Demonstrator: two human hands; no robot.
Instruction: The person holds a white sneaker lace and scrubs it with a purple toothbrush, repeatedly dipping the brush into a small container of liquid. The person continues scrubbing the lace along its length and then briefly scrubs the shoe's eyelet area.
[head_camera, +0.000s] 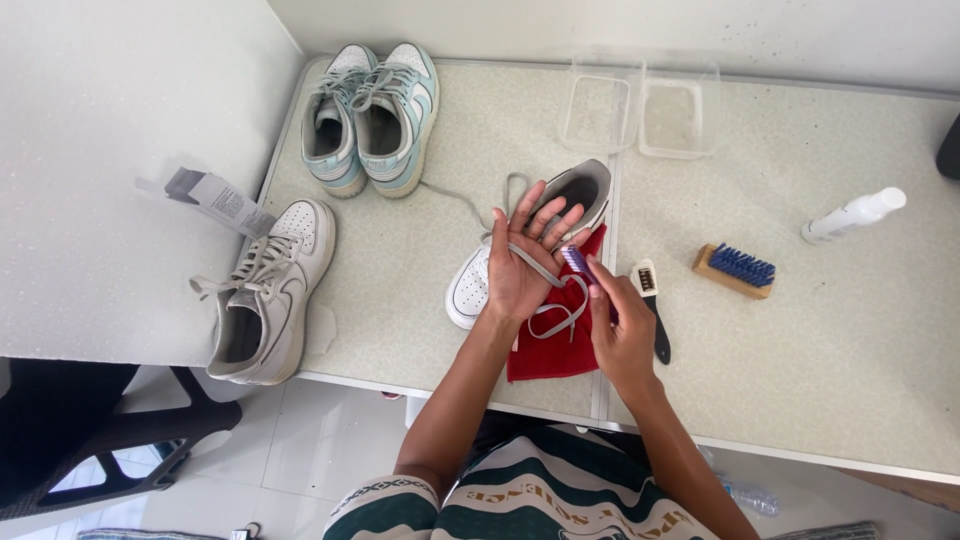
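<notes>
the left hand (525, 262) is lying open under one grey lace (545, 272), the right hand (618, 322) pinching one small brush (575, 261). four shoes are sitting around the red cloth (548, 352), two tubs behind it.

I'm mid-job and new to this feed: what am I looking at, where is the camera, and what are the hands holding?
There is one view, from a camera on a person's head, looking down at their own bare hands over a pale table. The left hand lies open, palm up, with a grey shoelace draped across it. The right hand holds a small purple-bristled brush against the lace. Beneath lie a white sneaker on a red cloth. Nearby are a wooden brush with blue bristles, a white bottle and more shoes.
</notes>
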